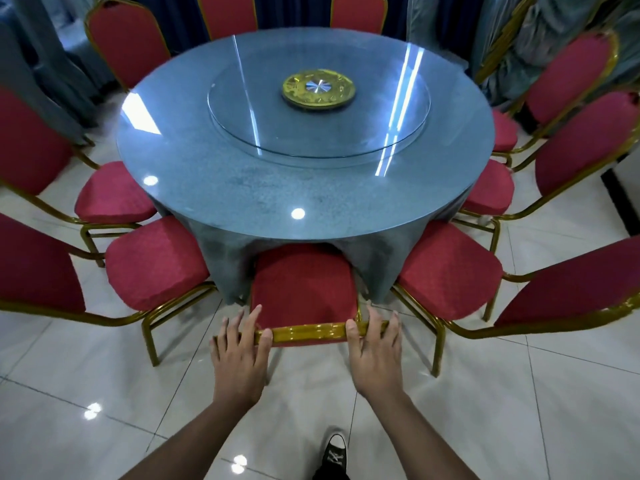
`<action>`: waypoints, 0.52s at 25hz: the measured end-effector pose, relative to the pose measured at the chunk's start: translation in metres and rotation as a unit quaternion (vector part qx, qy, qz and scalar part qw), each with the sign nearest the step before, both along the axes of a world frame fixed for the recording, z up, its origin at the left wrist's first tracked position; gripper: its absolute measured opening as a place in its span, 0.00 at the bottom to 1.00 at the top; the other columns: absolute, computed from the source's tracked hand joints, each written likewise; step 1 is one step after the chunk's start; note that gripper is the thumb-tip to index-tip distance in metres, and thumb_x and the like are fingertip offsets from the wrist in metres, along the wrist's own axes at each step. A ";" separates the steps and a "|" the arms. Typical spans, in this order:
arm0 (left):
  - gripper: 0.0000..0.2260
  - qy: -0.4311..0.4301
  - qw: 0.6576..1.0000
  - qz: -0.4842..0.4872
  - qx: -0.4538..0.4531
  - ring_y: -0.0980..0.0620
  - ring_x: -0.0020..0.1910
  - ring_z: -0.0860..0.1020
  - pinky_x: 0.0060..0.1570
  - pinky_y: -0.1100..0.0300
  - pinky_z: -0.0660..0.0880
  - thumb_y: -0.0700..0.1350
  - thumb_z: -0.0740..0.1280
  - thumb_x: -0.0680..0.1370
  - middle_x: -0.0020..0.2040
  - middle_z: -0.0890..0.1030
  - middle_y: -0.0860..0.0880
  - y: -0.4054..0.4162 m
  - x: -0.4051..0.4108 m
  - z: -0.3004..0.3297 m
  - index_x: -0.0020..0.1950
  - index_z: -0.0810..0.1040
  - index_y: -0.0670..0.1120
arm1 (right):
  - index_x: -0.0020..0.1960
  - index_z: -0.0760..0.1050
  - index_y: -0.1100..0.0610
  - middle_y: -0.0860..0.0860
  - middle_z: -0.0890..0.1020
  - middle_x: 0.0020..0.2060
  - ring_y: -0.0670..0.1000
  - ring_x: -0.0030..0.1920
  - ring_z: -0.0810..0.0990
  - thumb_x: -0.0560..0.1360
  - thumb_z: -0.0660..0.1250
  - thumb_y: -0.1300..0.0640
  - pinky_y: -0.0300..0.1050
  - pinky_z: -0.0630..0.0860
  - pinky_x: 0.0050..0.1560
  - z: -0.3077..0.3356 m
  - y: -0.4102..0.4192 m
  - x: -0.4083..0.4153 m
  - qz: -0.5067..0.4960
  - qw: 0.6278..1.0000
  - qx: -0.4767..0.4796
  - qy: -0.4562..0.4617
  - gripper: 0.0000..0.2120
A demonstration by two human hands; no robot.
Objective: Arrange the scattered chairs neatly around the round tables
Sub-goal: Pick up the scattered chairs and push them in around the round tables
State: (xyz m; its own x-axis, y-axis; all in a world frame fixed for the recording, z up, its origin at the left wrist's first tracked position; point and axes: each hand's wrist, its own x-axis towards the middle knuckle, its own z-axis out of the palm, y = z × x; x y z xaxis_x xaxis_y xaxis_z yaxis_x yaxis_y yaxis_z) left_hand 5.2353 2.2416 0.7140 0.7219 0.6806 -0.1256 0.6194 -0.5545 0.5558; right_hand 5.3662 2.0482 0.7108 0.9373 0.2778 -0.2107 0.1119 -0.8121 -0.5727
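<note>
1. Left hand point(241, 355) rested on the gold top rail of the near chair point(304, 292); fingers lay straight over the rail's left end, thumb pressed against its front.
2. Right hand point(375, 353) grasped the rail's right end, thumb in front and fingers curled over the back.
3. Near chair stood at the round table point(242, 188), its red seat front tucked under the grey tablecloth point(225, 261).
4. Red chairs with gold frames stood on either side: left neighbour point(156, 261), right neighbour point(450, 268). More ringed the table.
5. A glass turntable point(259, 109) with a gold hub point(318, 88) sat on the table.
6. A black sneaker point(334, 453) was on the white tiled floor point(519, 410).
</note>
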 end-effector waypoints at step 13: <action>0.30 -0.028 0.999 0.018 0.018 0.47 0.73 0.64 0.75 0.39 0.56 0.68 0.42 0.79 0.71 0.70 0.50 0.004 -0.010 -0.010 0.73 0.68 0.58 | 0.52 0.65 0.44 0.46 0.67 0.49 0.48 0.51 0.65 0.76 0.43 0.26 0.46 0.71 0.55 -0.002 -0.026 -0.009 0.051 0.994 -0.032 -0.088 0.24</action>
State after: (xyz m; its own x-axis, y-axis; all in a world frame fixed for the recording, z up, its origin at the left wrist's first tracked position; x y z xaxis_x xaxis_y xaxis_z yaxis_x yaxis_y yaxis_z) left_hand 5.2249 2.2455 0.7035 0.7014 0.7103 -0.0600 0.6082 -0.5525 0.5699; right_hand 5.3576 2.0226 0.7092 0.9286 0.3651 -0.0665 0.2900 -0.8257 -0.4839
